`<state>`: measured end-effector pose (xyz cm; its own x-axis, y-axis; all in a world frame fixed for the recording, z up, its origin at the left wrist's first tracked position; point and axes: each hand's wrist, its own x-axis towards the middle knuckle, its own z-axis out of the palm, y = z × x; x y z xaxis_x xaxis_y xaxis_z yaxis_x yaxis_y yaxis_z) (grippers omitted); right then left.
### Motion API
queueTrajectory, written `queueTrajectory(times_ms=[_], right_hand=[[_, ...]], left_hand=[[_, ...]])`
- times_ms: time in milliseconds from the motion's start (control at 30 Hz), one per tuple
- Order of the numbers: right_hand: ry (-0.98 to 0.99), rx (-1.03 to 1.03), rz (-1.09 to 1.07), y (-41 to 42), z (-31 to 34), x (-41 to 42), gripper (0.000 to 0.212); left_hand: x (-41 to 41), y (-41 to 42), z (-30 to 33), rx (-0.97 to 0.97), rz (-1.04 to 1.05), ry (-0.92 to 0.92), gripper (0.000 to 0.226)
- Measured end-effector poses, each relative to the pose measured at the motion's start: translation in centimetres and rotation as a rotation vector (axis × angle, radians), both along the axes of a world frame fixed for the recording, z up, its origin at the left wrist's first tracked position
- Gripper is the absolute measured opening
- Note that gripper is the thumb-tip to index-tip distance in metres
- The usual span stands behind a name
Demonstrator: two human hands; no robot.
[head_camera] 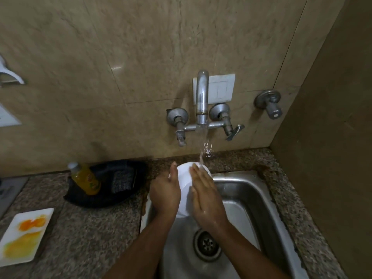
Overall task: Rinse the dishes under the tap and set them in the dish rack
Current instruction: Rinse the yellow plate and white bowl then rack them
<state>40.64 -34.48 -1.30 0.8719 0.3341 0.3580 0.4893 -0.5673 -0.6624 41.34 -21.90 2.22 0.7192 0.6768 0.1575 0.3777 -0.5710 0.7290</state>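
Water ran from the wall-mounted tap (pixel 202 97) and struck the upper rim of a white bowl (pixel 185 190) held tilted on edge above the steel sink (pixel 241 198). The left hand (pixel 165 193) gripped the bowl's left rim, its fingers (pixel 173 174) close together and curved along the outside, the thumb hidden behind the rim. The right hand (pixel 207 200) lay against the bowl's inner face with its fingers (pixel 198 176) straight and pressed side by side, their tips reaching up into the stream; the hand looked wet. Both forearms came up from the bottom edge of the view and crossed over the basin, the right one passing just beside the round drain (pixel 207 244).

On the speckled granite tabletop (pixel 90 228) to the left of the sink sat a dark tray (pixel 104 198), holding a bottle of yellow dish liquid (pixel 85 178) leaning towards the left and a dark scouring pad (pixel 121 181) standing beside it. Nearer, at the left edge, a white rectangular plate (pixel 24 236) smeared with orange and yellow residue lay flat, well apart from the hands. Behind the spout a white switch plate (pixel 219 89) was fixed to the beige tiled wall, and a separate round valve knob (pixel 270 103) stuck out of the wall to the right of the tap.
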Motion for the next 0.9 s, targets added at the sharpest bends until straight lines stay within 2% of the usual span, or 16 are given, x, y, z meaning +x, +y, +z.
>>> queueTrajectory(times_ms=[100,233,333,433,467,533,600,667,700,767,800,900], right_hand=[[0.114,0.137,-0.126,-0.3,0.3,0.0,0.056],[-0.014,0.037,0.007,-0.1,0.5,-0.7,0.054],[0.098,0.16,-0.112,-0.2,0.7,0.0,0.055],[0.052,0.12,-0.053,-0.1,0.8,-0.1,0.055],[0.097,0.155,-0.079,-0.2,0.3,-0.1,0.055],[0.335,0.308,-0.245,-0.5,-0.6,0.4,0.059],[0.597,0.548,-0.296,-0.1,-1.0,0.5,0.06],[0.69,0.789,-0.285,0.2,-0.6,0.9,0.049],[0.697,0.844,-0.29,0.0,-0.1,1.2,0.039],[0.674,0.804,-0.289,-0.7,0.7,1.9,0.023],[0.647,0.705,-0.282,-1.1,0.8,2.3,0.023],[0.467,0.285,-0.236,-1.6,0.9,3.1,0.033]], left_hand=[[-0.2,-0.4,-0.1,0.008,-0.009,-0.039,0.063],[-0.4,-0.7,0.0,-0.079,-0.006,-0.078,0.059],[-0.9,-0.9,-0.4,-0.145,0.055,-0.098,0.056],[-0.9,-0.3,-1.5,-0.257,0.144,-0.108,0.058],[-1.0,-0.1,-1.7,-0.284,0.168,-0.112,0.058],[-0.9,0.0,-1.7,-0.396,0.243,-0.155,0.058],[-0.6,0.2,-1.4,-0.496,0.289,-0.151,0.057],[-0.6,0.4,-1.3,-0.582,0.279,-0.108,0.054],[-0.8,0.7,-1.4,-0.635,0.26,-0.069,0.053],[-1.2,1.5,-1.5,-0.689,0.177,0.007,0.045],[-1.3,1.9,-1.3,-0.693,0.107,0.042,0.039],[-0.3,2.1,0.4,-0.652,-0.155,0.094,0.05]])
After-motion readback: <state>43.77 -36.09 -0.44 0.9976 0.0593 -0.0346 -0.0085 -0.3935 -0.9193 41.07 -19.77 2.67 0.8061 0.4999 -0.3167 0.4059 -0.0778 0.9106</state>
